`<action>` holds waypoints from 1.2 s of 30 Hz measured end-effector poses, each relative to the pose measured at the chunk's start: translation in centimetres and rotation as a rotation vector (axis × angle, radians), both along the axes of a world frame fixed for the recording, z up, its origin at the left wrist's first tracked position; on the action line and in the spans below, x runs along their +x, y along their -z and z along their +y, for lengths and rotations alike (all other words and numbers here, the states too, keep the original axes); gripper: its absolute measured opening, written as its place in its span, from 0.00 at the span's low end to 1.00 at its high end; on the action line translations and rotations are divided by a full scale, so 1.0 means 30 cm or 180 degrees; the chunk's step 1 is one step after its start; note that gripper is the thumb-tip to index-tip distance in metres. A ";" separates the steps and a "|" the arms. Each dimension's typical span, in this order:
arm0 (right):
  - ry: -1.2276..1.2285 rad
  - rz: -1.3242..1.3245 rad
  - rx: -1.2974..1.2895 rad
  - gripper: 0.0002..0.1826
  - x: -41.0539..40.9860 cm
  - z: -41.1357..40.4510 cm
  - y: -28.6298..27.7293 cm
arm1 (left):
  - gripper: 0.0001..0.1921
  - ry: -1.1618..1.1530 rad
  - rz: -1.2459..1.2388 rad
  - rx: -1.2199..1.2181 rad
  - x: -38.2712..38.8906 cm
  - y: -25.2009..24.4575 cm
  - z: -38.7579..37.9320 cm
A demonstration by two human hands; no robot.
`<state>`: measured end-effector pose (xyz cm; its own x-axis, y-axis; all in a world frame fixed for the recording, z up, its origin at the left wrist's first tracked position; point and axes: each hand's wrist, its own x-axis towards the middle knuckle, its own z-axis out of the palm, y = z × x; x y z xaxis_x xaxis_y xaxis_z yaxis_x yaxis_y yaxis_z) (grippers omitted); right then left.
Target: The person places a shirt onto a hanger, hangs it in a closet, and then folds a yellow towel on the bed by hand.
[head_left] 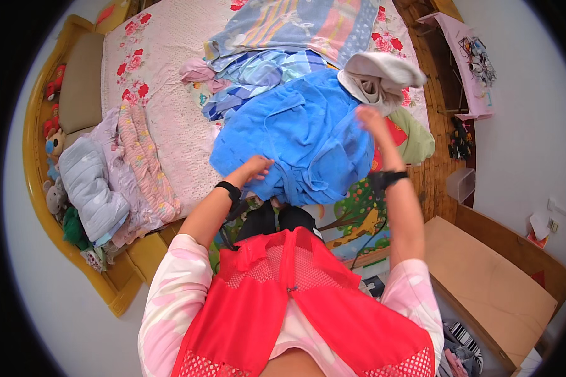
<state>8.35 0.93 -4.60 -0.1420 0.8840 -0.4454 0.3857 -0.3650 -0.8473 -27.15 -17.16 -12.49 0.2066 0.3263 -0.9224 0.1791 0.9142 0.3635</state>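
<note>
A large blue cloth (306, 127) lies rumpled before me, its near edge hanging over the side of the bed. My left hand (258, 167) is over its lower left part, fingers slightly apart and nothing visibly held. At its right edge is my right hand (370, 118), blurred and just below a bunched off-white cloth (379, 80). That off-white cloth is partly blurred too, and whether my right fingers grip it or the blue cloth cannot be told. Behind the blue cloth lies a crumpled blue plaid cloth (259, 70), with a pink cloth (200, 74) beside it.
A patterned blanket (287, 23) spreads across the back of the bed (165, 61). Folded grey bedding (92, 184) and a quilted pink cloth (144, 160) lie left. Right are a green cloth (412, 136), a small pink-covered table (453, 42) and a wooden panel (490, 282).
</note>
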 end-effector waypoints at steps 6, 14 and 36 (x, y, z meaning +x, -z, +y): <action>-0.0968 -0.0003 -0.0505 0.19 -0.279 -0.528 0.242 | 0.29 -0.0496 0.0631 0.0044 0.210 0.000 0.031; -0.0501 -0.0821 0.0528 0.44 -0.378 -0.722 0.275 | 0.22 -0.0191 0.0277 0.2127 0.416 -0.212 0.207; 0.0780 0.2168 0.0812 0.25 -0.329 -0.172 -0.751 | 0.22 -0.0302 -0.0255 0.3029 0.104 -0.634 0.183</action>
